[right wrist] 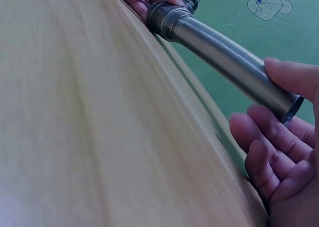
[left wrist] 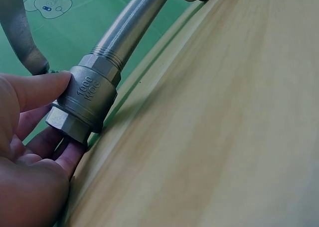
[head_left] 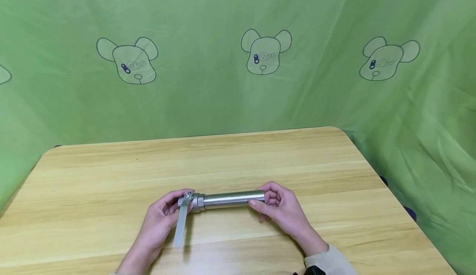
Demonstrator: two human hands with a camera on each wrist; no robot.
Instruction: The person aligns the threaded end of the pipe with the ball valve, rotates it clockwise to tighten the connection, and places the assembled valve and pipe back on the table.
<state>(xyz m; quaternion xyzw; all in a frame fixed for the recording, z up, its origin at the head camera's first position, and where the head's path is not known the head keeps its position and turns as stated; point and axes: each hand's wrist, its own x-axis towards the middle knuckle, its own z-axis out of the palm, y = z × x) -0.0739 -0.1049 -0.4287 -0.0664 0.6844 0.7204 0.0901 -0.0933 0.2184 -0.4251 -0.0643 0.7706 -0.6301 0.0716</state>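
Note:
A metal ball valve (head_left: 196,202) with a long flat lever handle (head_left: 181,225) is joined to a smooth steel pipe (head_left: 230,199). My left hand (head_left: 160,217) grips the valve body at the left end, thumb on its side and fingers beneath the hex end. The lever points toward me. At the pipe's right end, my right hand (head_left: 280,209) holds it between thumb and fingers; in the right wrist view the pipe's open end (right wrist: 294,110) shows beside the fingers. Raised lettering marks the valve body (left wrist: 88,90) in the left wrist view, and threads show where the pipe enters.
A wood-grain table (head_left: 208,155) lies under the hands. Behind it and to the right hangs a green curtain (head_left: 201,97) with printed bear heads. Part of a dark object (head_left: 314,271) shows at the right sleeve (head_left: 331,260).

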